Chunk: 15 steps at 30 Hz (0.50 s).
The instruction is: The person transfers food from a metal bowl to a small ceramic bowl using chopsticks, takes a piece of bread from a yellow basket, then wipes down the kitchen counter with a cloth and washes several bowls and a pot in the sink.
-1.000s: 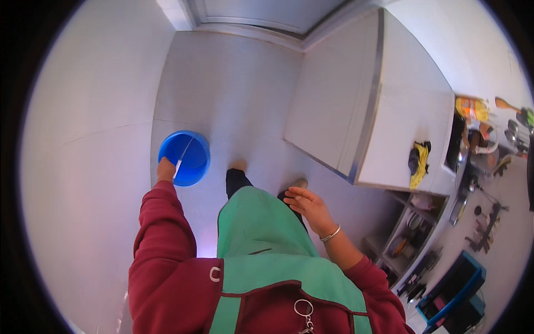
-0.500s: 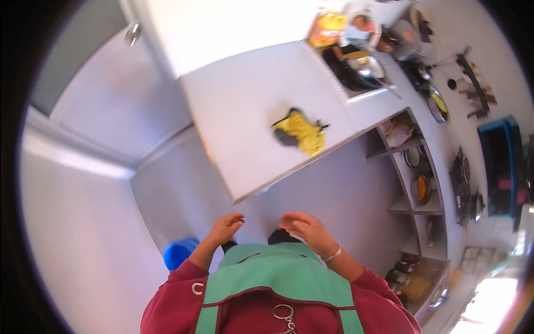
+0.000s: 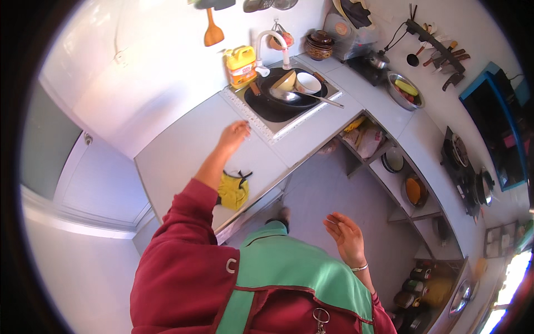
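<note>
My left hand [image 3: 236, 137] reaches out over the light grey counter [image 3: 186, 147], short of the sink. Its fingers are loosely bent, with nothing seen in them. Below that forearm lies a crumpled yellow and black piece of cloth [image 3: 232, 190], partly covered by my sleeve. My right hand [image 3: 346, 239] hangs in the air over the floor at my right side, palm inward, fingers stretched and empty. In the sink [image 3: 261, 108] sits a dark wok [image 3: 258, 96] holding a white bowl [image 3: 307, 83], a metal ladle [image 3: 283, 94] and a light brown piece.
A yellow jug [image 3: 241, 68] stands by the white faucet [image 3: 270, 36]. Along the right counter are a steel bowl [image 3: 404, 92] with vegetables and a stove [image 3: 456, 161]. Open shelves [image 3: 397, 192] with pans run beneath. Knives [image 3: 449, 61] hang on the wall.
I have moved closer to the counter and the view has turned toward the sink. My left hand has risen from waist height and now extends over the counter. The right hand stays empty.
</note>
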Each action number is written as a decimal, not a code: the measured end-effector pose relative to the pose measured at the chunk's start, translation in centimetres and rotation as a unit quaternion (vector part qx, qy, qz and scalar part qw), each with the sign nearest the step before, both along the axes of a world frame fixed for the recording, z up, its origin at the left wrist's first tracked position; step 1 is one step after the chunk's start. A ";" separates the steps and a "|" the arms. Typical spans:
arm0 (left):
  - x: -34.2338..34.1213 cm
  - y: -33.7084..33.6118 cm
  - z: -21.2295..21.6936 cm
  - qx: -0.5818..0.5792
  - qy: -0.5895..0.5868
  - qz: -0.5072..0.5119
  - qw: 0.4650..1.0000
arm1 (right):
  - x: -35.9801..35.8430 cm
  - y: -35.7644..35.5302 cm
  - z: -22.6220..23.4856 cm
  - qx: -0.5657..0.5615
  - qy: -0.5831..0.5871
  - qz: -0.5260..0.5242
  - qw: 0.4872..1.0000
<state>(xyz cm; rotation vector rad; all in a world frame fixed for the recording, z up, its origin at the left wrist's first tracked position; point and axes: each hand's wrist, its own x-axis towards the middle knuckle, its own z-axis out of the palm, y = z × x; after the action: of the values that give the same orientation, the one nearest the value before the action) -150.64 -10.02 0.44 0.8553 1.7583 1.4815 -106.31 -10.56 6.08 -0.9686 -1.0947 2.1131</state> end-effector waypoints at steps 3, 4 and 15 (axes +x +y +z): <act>-6.8 8.9 -1.1 -0.031 0.089 0.109 0.990 | -0.6 6.3 -0.8 0.002 -0.029 -0.023 0.999; -8.2 12.0 -1.2 -0.020 0.116 0.142 0.983 | -0.8 8.5 -0.8 0.004 -0.037 -0.038 0.999; -25.6 33.8 -9.6 -0.237 0.347 0.176 0.890 | -8.1 28.7 1.7 -0.017 -0.153 -0.093 0.984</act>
<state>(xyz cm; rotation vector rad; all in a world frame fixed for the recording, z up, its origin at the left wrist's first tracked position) -176.23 23.79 -9.16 0.8881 2.7812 0.8935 -114.45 18.16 7.80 -1.3900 -1.0673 1.8782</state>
